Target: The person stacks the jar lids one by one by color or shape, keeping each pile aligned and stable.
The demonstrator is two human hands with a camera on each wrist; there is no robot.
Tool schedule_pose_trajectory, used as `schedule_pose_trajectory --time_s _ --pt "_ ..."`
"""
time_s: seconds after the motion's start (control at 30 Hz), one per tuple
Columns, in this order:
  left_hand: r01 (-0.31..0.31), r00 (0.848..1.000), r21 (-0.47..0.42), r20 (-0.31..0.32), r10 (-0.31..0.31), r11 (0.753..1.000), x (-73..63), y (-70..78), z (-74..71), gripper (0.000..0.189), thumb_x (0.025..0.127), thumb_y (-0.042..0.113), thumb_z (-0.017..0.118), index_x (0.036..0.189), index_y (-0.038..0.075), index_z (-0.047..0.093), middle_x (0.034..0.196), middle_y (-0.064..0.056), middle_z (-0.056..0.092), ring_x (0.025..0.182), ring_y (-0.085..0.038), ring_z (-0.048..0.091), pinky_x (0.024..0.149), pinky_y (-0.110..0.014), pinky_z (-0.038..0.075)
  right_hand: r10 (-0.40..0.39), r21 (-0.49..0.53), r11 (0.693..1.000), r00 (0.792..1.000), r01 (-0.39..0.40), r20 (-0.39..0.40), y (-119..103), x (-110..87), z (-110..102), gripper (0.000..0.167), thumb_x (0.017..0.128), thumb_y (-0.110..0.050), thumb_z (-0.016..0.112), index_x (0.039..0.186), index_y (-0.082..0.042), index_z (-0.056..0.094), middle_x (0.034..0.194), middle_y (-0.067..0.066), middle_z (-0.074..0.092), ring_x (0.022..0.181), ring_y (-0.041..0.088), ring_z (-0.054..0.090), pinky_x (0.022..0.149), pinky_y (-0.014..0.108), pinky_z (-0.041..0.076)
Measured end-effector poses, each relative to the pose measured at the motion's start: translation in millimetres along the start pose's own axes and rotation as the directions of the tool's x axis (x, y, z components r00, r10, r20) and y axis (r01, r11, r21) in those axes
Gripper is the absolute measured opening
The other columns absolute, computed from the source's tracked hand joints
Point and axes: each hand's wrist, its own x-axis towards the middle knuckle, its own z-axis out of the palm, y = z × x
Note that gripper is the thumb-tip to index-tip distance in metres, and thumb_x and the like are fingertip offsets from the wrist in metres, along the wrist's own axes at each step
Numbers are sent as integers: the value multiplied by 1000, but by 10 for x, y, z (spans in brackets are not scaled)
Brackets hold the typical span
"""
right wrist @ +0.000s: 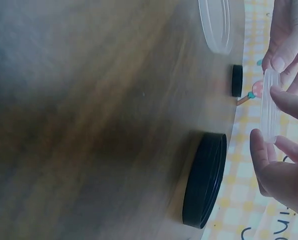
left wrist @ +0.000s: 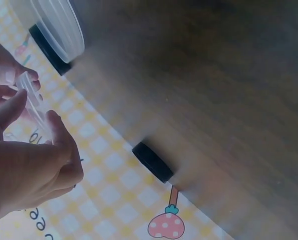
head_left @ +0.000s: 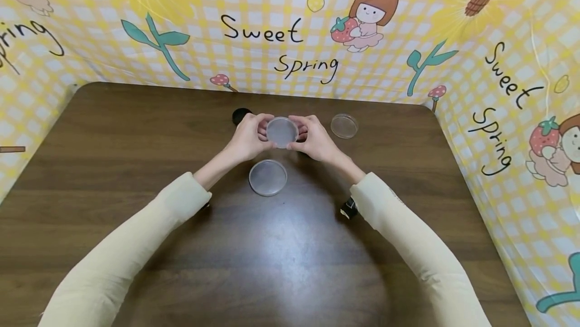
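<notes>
Both hands hold up a clear, round petri dish [head_left: 282,132] between them, raised above the table. My left hand [head_left: 250,135] pinches its left edge, thumb toward me. At the opposite edge, my right hand [head_left: 317,138] pinches it in the same way. The right wrist view shows the dish [right wrist: 270,107] edge-on, with fingertips of both hands on its rim. Nearer to me, a larger clear dish [head_left: 268,178] lies flat on the table. A black round lid [head_left: 241,116] lies behind my left hand. Another black lid [right wrist: 204,180] is mostly hidden under my right hand in the head view.
A further clear dish [head_left: 344,126] lies at the back right, beyond my right hand. The brown wooden table [head_left: 113,166] is bordered at the back and sides by a yellow checked cloth [head_left: 254,65] with printed figures and lettering.
</notes>
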Motion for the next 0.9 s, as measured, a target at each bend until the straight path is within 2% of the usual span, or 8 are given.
schedule_pose_trajectory --time_s 0.23,0.37,0.6,0.73,0.9 --pt "-10 1000 -16 24 11 1000 -188 52 -33 64 74 -3 80 132 -6 52 111 -22 46 96 -29 57 80 -33 53 19 13 1000 1000 -19 -11 -84 -149 91 68 77 -5 81 136 2 50 119 19 42 98 27 60 82 26 51" --pt "-15 999 -25 43 16 1000 -325 51 -42 62 74 -5 79 130 -6 53 110 -23 44 93 -30 59 79 -34 54 36 20 999 999 -36 1 -134 -268 182 67 77 -6 81 136 3 49 118 19 41 98 28 61 80 25 51" --pt "3 997 -40 76 0 999 -521 23 -46 60 73 -7 79 127 -10 52 115 -25 42 94 -33 61 78 -33 54 17 16 1000 999 -17 38 -204 -398 321 65 77 -1 80 135 6 49 116 21 41 95 29 64 78 22 52" --pt "-4 997 -22 80 6 1000 -596 9 -49 59 72 -6 80 125 -10 53 113 -24 43 90 -30 62 77 -32 54 20 2 1000 998 -20 54 -241 -444 368 65 77 0 79 135 7 49 117 21 41 94 29 64 77 22 52" --pt "-22 996 21 89 21 1000 -692 -30 -51 57 71 -5 82 121 -10 56 109 -22 46 87 -28 62 75 -32 54 -15 -31 999 997 17 73 -273 -509 435 65 77 -1 80 133 9 50 115 22 42 92 28 64 76 22 52"
